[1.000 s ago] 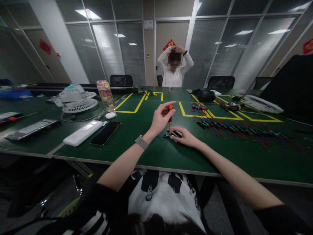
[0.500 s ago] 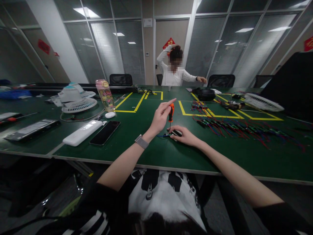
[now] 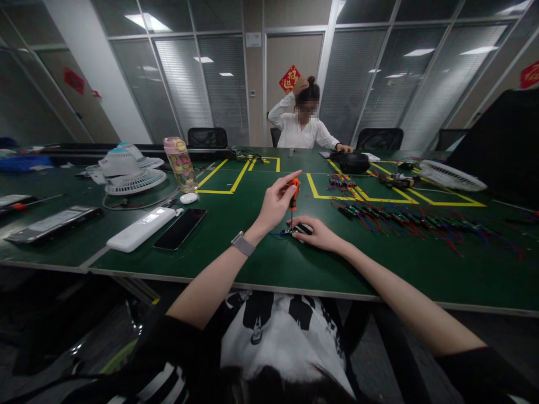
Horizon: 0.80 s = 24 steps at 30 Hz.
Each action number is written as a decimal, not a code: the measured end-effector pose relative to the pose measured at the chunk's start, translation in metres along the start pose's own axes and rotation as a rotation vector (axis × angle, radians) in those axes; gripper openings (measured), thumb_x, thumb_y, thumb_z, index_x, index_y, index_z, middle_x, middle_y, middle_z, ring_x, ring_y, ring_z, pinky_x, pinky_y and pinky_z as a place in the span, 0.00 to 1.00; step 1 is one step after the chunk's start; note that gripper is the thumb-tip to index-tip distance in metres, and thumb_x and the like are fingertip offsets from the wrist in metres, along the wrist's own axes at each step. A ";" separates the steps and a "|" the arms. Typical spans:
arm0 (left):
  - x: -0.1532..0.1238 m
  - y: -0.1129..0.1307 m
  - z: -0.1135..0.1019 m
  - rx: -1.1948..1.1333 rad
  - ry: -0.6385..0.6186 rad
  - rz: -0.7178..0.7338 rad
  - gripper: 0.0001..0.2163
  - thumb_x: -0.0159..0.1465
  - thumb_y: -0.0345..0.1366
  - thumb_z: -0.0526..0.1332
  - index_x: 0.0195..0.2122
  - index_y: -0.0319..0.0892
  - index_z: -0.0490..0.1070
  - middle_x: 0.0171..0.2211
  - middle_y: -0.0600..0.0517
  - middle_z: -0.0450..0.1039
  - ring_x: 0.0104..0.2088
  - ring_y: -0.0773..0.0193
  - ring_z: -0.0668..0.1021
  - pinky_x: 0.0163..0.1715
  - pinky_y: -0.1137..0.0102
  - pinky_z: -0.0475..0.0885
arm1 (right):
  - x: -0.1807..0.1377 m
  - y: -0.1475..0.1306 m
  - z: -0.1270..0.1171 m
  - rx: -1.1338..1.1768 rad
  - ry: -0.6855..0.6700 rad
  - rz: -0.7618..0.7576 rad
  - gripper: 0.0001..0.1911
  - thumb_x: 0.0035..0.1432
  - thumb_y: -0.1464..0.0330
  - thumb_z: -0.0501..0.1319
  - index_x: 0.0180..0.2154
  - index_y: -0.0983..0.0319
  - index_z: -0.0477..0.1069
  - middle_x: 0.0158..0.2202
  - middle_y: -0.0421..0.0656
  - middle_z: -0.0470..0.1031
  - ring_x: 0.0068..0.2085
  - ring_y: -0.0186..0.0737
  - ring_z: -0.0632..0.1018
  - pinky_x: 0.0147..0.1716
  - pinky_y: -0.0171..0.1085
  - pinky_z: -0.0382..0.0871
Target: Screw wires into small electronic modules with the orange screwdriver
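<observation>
An orange-and-black screwdriver [image 3: 294, 193] stands nearly upright, its handle held in my left hand [image 3: 276, 202]. My left index finger stretches over the top of the handle. The screwdriver's tip meets a small circuit board [image 3: 287, 232] on the green table, with a thin blue wire running off its left side. My right hand [image 3: 316, 233] rests on the tabletop, thumb and fingers closed on the board's right side. A dark piece with a light edge shows between those fingers; I cannot make out what it is.
Several wired circuit boards [image 3: 404, 216] lie to the right. On the left are a black phone [image 3: 180, 228], a white power bank [image 3: 142, 229], an earbud case [image 3: 189, 198], a pink-lidded bottle [image 3: 181, 165] and a white fan [image 3: 132, 174]. Across the table [image 3: 252, 264] sits a person [image 3: 301, 132].
My left hand has turned slightly on the screwdriver handle, while my right hand stays put. Across the table, the person has shifted and lowered an outstretched hand to a black object.
</observation>
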<state>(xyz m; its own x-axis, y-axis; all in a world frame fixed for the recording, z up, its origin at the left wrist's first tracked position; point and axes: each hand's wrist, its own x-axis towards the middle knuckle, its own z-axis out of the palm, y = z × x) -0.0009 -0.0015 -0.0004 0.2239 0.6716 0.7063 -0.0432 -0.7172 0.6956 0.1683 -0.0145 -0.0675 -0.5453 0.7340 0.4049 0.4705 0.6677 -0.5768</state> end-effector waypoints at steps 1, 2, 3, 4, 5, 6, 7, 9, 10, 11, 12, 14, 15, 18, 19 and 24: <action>0.000 0.001 0.000 0.024 0.022 0.009 0.14 0.63 0.35 0.58 0.50 0.44 0.71 0.43 0.48 0.72 0.40 0.65 0.75 0.43 0.70 0.71 | 0.000 0.000 0.000 -0.001 0.001 0.000 0.07 0.55 0.66 0.60 0.37 0.60 0.72 0.45 0.46 0.76 0.49 0.45 0.75 0.53 0.46 0.65; 0.000 0.001 0.000 0.055 0.049 0.017 0.13 0.61 0.35 0.60 0.48 0.44 0.72 0.43 0.48 0.71 0.40 0.65 0.75 0.42 0.70 0.70 | 0.000 0.000 0.000 -0.002 0.004 0.001 0.07 0.55 0.66 0.60 0.37 0.60 0.72 0.45 0.45 0.76 0.49 0.45 0.75 0.53 0.46 0.65; 0.000 0.002 -0.001 0.082 0.068 0.021 0.13 0.61 0.36 0.61 0.47 0.44 0.73 0.44 0.48 0.71 0.41 0.65 0.74 0.42 0.71 0.70 | 0.000 0.000 0.000 -0.002 0.006 0.002 0.07 0.55 0.66 0.60 0.37 0.60 0.72 0.45 0.46 0.76 0.49 0.46 0.75 0.53 0.46 0.65; 0.000 0.002 -0.001 0.096 0.075 0.021 0.12 0.62 0.36 0.59 0.46 0.44 0.73 0.45 0.48 0.70 0.41 0.65 0.74 0.43 0.71 0.70 | 0.000 0.000 0.000 -0.002 0.008 0.003 0.07 0.55 0.66 0.60 0.37 0.60 0.72 0.45 0.46 0.76 0.49 0.46 0.75 0.53 0.46 0.65; 0.000 0.002 -0.002 0.092 0.069 0.018 0.12 0.64 0.36 0.57 0.47 0.45 0.73 0.46 0.48 0.70 0.42 0.65 0.74 0.44 0.71 0.70 | 0.000 0.000 0.000 -0.001 0.008 0.004 0.07 0.55 0.66 0.60 0.37 0.60 0.72 0.45 0.46 0.76 0.49 0.46 0.75 0.53 0.46 0.65; 0.001 0.002 -0.002 0.068 0.049 0.009 0.13 0.65 0.35 0.54 0.49 0.45 0.72 0.47 0.48 0.70 0.43 0.65 0.74 0.44 0.71 0.69 | 0.000 -0.001 0.000 0.000 0.008 0.005 0.07 0.55 0.66 0.60 0.37 0.60 0.72 0.45 0.46 0.76 0.49 0.46 0.75 0.53 0.46 0.65; 0.001 0.002 -0.002 0.031 0.020 -0.002 0.14 0.67 0.34 0.52 0.51 0.45 0.70 0.47 0.48 0.71 0.43 0.65 0.74 0.44 0.70 0.70 | 0.000 -0.001 0.000 0.001 0.007 0.005 0.07 0.55 0.66 0.60 0.37 0.60 0.72 0.45 0.47 0.76 0.49 0.46 0.75 0.53 0.46 0.65; 0.001 0.002 -0.002 -0.043 -0.025 -0.022 0.15 0.67 0.34 0.51 0.53 0.43 0.68 0.44 0.48 0.73 0.42 0.65 0.75 0.43 0.70 0.70 | 0.000 -0.001 0.000 0.000 0.006 0.006 0.08 0.55 0.66 0.60 0.37 0.60 0.72 0.45 0.46 0.76 0.49 0.46 0.75 0.53 0.47 0.65; 0.001 0.001 -0.001 -0.059 -0.026 -0.029 0.15 0.66 0.34 0.52 0.53 0.43 0.68 0.43 0.48 0.74 0.41 0.65 0.76 0.42 0.70 0.71 | 0.000 -0.001 0.000 -0.001 0.007 0.006 0.08 0.55 0.66 0.60 0.37 0.60 0.72 0.45 0.46 0.76 0.49 0.46 0.75 0.53 0.47 0.64; 0.001 0.001 -0.001 -0.054 -0.011 -0.030 0.14 0.65 0.35 0.55 0.51 0.43 0.69 0.42 0.48 0.74 0.40 0.65 0.76 0.41 0.70 0.71 | 0.000 -0.001 0.000 -0.001 0.007 0.004 0.08 0.55 0.66 0.60 0.37 0.60 0.72 0.44 0.46 0.77 0.49 0.46 0.75 0.53 0.47 0.65; 0.001 0.000 -0.001 -0.031 0.012 -0.025 0.13 0.63 0.35 0.58 0.49 0.43 0.71 0.42 0.49 0.74 0.39 0.65 0.75 0.40 0.71 0.71 | 0.000 -0.001 -0.001 -0.002 0.007 0.001 0.08 0.55 0.66 0.60 0.37 0.60 0.72 0.44 0.46 0.77 0.49 0.46 0.75 0.53 0.47 0.65; 0.001 0.000 0.000 0.026 0.051 -0.017 0.12 0.61 0.36 0.60 0.47 0.44 0.72 0.44 0.49 0.73 0.40 0.65 0.75 0.41 0.71 0.71 | 0.000 -0.001 -0.001 -0.005 0.004 -0.002 0.08 0.55 0.66 0.60 0.38 0.60 0.72 0.44 0.46 0.77 0.49 0.46 0.75 0.53 0.47 0.65; 0.000 0.000 -0.001 0.036 0.051 -0.019 0.12 0.62 0.37 0.59 0.47 0.45 0.73 0.45 0.48 0.72 0.41 0.64 0.74 0.41 0.71 0.71 | 0.000 -0.001 -0.001 -0.006 0.002 -0.001 0.07 0.55 0.66 0.60 0.37 0.60 0.72 0.45 0.46 0.76 0.49 0.46 0.75 0.53 0.47 0.65; 0.001 0.001 -0.001 -0.057 -0.028 -0.052 0.15 0.66 0.36 0.52 0.53 0.45 0.69 0.47 0.47 0.72 0.43 0.63 0.75 0.41 0.69 0.71 | 0.000 -0.002 -0.001 -0.010 0.000 0.001 0.07 0.55 0.67 0.60 0.37 0.61 0.72 0.45 0.47 0.76 0.49 0.46 0.75 0.53 0.46 0.65; 0.001 0.001 -0.001 -0.100 -0.055 -0.063 0.16 0.67 0.36 0.51 0.55 0.45 0.67 0.47 0.47 0.73 0.42 0.63 0.76 0.41 0.69 0.71 | 0.000 -0.002 -0.001 -0.011 -0.001 -0.001 0.07 0.55 0.67 0.60 0.37 0.61 0.72 0.45 0.47 0.76 0.49 0.46 0.75 0.53 0.46 0.65; 0.000 -0.001 -0.001 -0.015 0.022 -0.025 0.14 0.62 0.36 0.59 0.49 0.42 0.72 0.43 0.47 0.73 0.39 0.65 0.75 0.40 0.71 0.71 | 0.000 0.000 0.000 -0.007 0.001 0.003 0.07 0.55 0.66 0.60 0.37 0.61 0.72 0.45 0.47 0.76 0.49 0.46 0.75 0.53 0.46 0.65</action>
<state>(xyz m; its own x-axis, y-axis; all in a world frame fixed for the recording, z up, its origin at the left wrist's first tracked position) -0.0013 -0.0006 -0.0005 0.2040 0.6934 0.6911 -0.0520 -0.6972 0.7149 0.1684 -0.0143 -0.0674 -0.5429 0.7363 0.4037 0.4774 0.6662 -0.5730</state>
